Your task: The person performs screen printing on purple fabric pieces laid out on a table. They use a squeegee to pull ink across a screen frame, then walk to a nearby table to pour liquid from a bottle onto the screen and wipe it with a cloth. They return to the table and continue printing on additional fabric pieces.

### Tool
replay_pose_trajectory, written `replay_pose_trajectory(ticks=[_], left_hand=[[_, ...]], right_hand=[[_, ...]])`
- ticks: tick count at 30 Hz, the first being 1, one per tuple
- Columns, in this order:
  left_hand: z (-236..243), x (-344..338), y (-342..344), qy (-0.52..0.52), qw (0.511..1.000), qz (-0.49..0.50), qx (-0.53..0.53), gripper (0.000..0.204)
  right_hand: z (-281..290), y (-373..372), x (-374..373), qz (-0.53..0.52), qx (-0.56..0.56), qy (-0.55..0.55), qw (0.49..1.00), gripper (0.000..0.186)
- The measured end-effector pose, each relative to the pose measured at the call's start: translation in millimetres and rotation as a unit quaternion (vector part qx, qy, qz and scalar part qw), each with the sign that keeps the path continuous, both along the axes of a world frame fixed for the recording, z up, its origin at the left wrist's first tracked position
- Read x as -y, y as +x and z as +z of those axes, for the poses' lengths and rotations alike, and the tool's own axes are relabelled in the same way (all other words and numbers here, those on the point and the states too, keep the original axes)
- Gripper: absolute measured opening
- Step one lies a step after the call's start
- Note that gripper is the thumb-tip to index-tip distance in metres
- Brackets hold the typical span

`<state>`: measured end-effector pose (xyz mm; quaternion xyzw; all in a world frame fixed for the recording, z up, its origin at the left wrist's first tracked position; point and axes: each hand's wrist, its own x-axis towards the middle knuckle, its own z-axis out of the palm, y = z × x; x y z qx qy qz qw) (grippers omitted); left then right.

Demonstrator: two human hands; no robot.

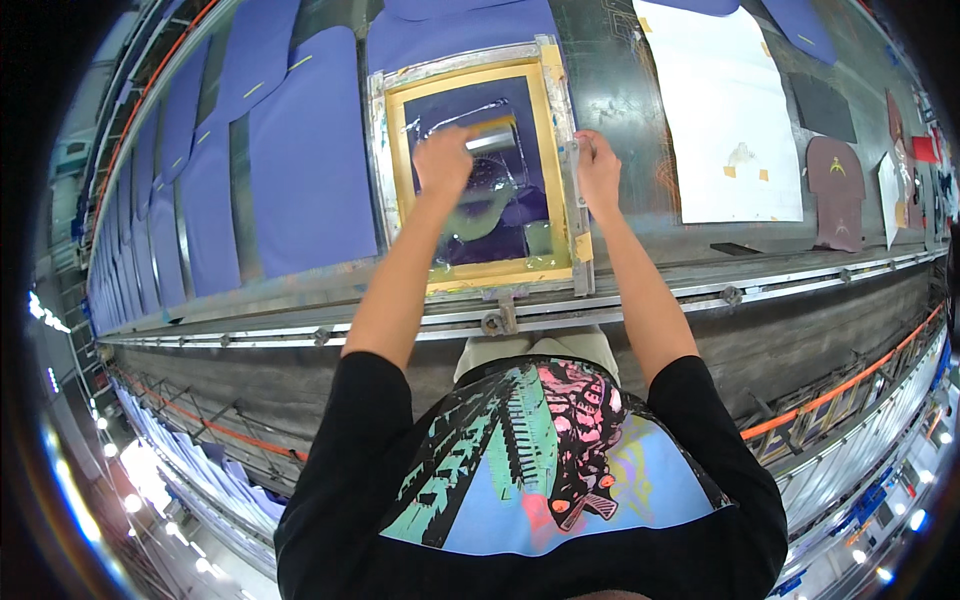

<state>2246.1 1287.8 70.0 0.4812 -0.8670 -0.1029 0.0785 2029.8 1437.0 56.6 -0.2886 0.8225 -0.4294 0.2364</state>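
A screen-printing frame (580, 250) with a yellow inner border and dark mesh lies on the long metal table over purple fabric. My left hand (443, 158) grips a squeegee (489, 138) with a metal body, held over the upper part of the mesh, where glossy smears show. On the frame's right rail my right hand (598, 170) has its fingers closed round the edge.
Purple fabric pieces (305, 170) line the table at left. To the right lie a white sheet (730, 100), a dark grey piece (822, 108) and maroon pieces (835, 185). A metal rail (660, 302) runs along the near edge.
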Motion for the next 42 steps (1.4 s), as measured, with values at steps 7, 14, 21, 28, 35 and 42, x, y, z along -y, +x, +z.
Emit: replay_pose_trajectory(ticks=[7, 14, 21, 28, 35, 42], left_hand=[[-3, -131, 62, -0.03, 0.993, -0.071, -0.087, 0.036], [40, -154, 89, -0.008, 0.979, -0.008, -0.202, 0.045], [33, -97, 212, -0.013, 0.986, -0.078, -0.149, 0.058], [14, -20, 398, 0.057, 0.989, -0.053, -0.125, 0.055], [24, -34, 426, 0.063, 0.984, -0.031, -0.164, 0.06], [8, -71, 459, 0.058, 0.989, -0.119, -0.07, 0.066]], right_hand=[[-16, -8, 1, 0.022, -0.027, -0.004, 0.999, 0.019], [24, 8, 13, 0.037, -0.085, -0.076, 0.993, 0.021], [33, 157, 90, 0.073, -0.071, -0.104, 0.989, 0.021], [-12, 308, 137, 0.031, -0.094, -0.162, 0.982, 0.017], [-4, 319, 140, 0.01, -0.007, -0.091, 0.996, 0.014], [-17, 332, 147, 0.013, -0.035, -0.068, 0.997, 0.018]])
